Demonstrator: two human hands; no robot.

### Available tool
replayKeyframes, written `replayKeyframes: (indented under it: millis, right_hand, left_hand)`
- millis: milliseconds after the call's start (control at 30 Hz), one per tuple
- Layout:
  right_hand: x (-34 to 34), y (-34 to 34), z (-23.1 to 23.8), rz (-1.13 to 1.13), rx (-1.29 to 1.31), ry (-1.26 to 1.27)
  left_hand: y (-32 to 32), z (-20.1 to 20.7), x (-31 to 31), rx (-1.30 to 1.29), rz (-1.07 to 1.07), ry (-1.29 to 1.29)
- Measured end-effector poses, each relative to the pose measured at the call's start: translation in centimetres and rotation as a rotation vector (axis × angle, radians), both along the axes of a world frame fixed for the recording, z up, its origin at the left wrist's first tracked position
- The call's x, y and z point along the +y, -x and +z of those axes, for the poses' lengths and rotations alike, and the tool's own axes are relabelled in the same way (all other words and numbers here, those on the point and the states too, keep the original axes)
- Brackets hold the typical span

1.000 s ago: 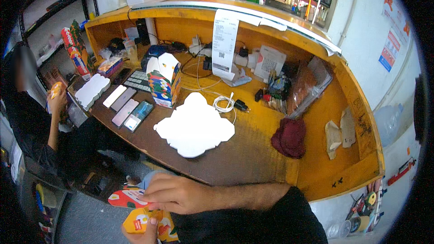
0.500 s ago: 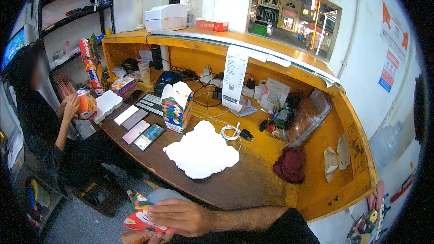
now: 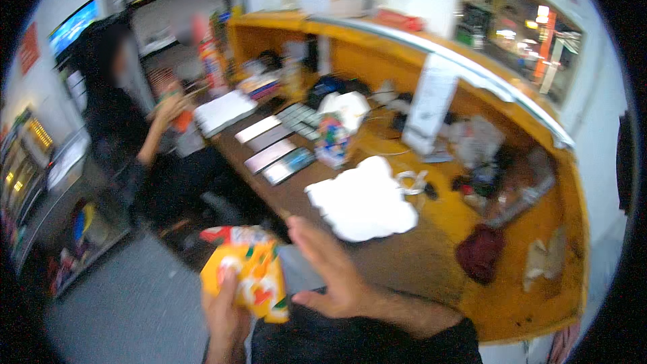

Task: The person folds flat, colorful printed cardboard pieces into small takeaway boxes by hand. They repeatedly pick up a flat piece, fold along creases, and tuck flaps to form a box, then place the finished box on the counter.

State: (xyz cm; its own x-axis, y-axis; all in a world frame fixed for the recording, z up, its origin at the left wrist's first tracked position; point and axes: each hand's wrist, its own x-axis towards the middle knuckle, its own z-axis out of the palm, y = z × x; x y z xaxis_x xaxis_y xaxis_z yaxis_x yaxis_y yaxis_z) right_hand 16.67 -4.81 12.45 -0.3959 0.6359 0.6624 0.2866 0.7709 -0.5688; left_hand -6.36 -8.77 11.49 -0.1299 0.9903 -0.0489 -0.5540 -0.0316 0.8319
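Gripping a carton (image 3: 253, 276) off the near edge of the worktop (image 3: 421, 263), the left hand (image 3: 226, 313) sets its thumb on the face, probably to steady it. The right hand (image 3: 333, 280) holds nothing, fingers extended, thumb apart, just beside the carton. White card (image 3: 364, 199) lies flat on the worktop, likely for easy reach. Carton's yellow, patterned white, orange, green; red part on top; blurred.

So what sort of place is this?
Possibly a shop's order-packing counter: phones lie in a row on the wooden desk, a long paper slip hangs at the back, and the left hand holds colourful packaging.
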Motion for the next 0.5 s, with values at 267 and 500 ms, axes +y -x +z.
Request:
replayKeyframes:
  millis: [267, 500]
  right_hand:
    - [-0.1, 0.8, -0.6, 0.083, -0.175, -0.061]
    - [-0.4, 0.4, -0.8, -0.219, -0.335, -0.262]
  left_hand:
    - [0.9, 0.1, -0.9, -0.439, -0.510, -0.103]
    - [1.1, 0.0, -2.0, 0.084, -0.621, -0.002]
